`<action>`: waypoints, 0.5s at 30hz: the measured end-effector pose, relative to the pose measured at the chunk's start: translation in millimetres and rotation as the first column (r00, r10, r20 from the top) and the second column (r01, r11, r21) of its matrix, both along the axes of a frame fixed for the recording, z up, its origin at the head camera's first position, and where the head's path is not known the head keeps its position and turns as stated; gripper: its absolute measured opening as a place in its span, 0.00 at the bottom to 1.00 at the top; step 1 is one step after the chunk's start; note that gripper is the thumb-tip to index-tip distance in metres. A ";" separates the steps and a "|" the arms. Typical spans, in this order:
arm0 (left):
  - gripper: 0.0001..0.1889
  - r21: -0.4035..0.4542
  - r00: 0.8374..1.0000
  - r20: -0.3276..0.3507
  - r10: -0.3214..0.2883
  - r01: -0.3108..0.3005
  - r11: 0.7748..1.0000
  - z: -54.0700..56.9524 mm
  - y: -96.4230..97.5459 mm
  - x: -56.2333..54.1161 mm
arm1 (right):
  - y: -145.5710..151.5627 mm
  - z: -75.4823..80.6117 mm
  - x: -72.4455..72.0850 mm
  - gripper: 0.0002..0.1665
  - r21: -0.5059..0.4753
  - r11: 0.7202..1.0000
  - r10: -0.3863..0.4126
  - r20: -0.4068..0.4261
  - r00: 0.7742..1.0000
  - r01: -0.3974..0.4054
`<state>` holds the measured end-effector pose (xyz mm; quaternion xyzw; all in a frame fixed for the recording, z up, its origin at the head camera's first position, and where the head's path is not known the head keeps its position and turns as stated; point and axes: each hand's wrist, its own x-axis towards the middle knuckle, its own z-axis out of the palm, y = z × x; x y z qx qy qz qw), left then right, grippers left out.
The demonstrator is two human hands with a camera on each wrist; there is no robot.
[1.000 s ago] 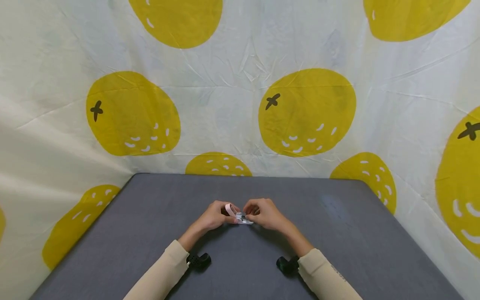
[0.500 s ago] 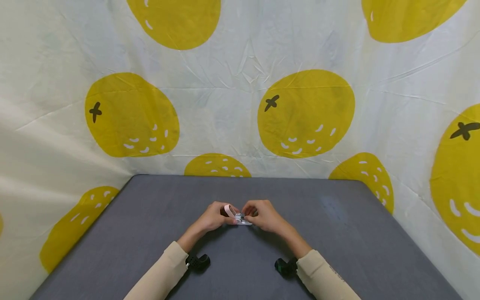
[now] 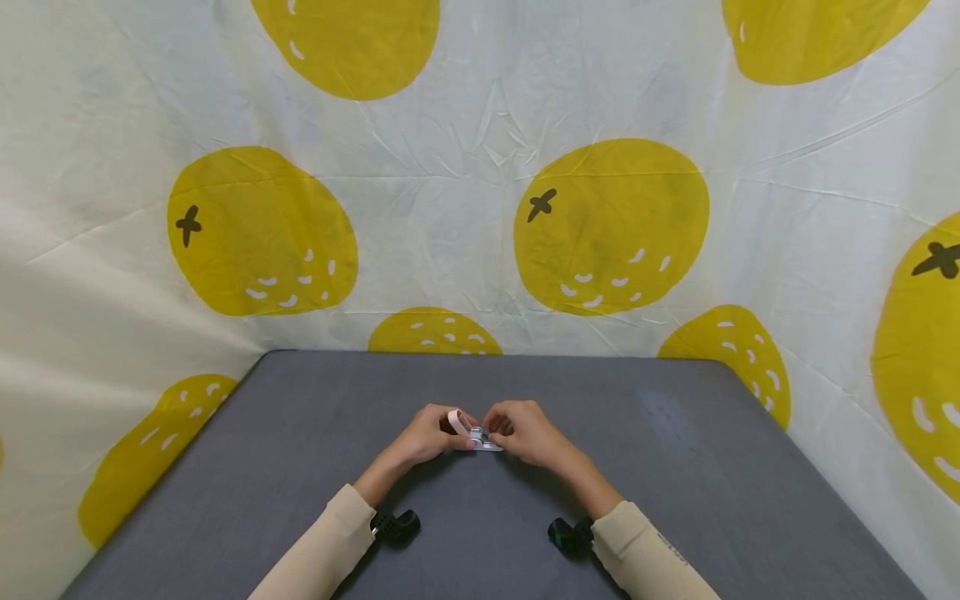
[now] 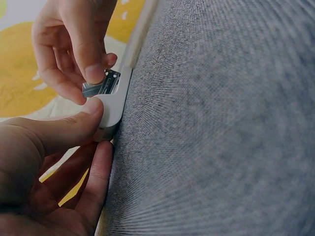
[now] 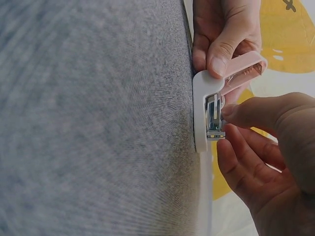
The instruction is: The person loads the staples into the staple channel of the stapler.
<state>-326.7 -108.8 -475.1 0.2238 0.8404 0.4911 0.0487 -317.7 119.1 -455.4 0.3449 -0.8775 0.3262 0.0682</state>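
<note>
A small stapler (image 3: 487, 443) is held low over the table, with its pink lid (image 5: 245, 66) swung up and its metal magazine (image 5: 213, 114) exposed. Its white base (image 5: 199, 115) lies along the tabletop; whether it touches cannot be told. My left hand (image 3: 431, 435) grips the lid end of the stapler, the thumb on top of the base. From the other side my right hand (image 3: 527, 432) pinches the metal part between thumb and fingers. In the left wrist view a dark, shiny metal piece (image 4: 104, 84) shows under the right thumb. Whether staples lie inside is unclear.
The grey table (image 3: 360, 383) spreads around both hands. A white curtain (image 3: 442, 225) printed with yellow fruit hangs behind it and along the sides. Black wrist cameras (image 3: 397, 527) stick out from both sleeves, just above the table.
Both hands stay almost where they were, still on the stapler. My right hand has shifted very slightly to the left, and the whole head view has drifted a little.
</note>
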 end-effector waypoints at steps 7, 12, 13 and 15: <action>0.15 -0.025 1.000 -0.016 0.006 -0.006 1.000 -2.7 -2.3 0.1 | -1.5 -1.6 2.8 0.06 0.031 1.000 0.003 -0.045 0.999 -0.002; 0.14 -0.031 1.000 -0.024 0.004 -0.004 1.000 -5.0 -3.3 0.4 | -2.6 -2.8 4.1 0.07 0.045 0.999 -0.001 -0.053 0.999 0.003; 0.14 -0.031 1.000 -0.024 0.003 -0.004 1.000 -5.1 -3.4 0.6 | -2.8 -2.9 4.4 0.07 0.047 0.999 -0.002 -0.052 0.999 0.004; 0.14 -0.029 1.000 -0.023 0.004 -0.004 1.000 -5.2 -3.5 0.7 | -3.2 -2.9 5.1 0.07 0.052 0.999 -0.006 -0.051 0.999 0.008</action>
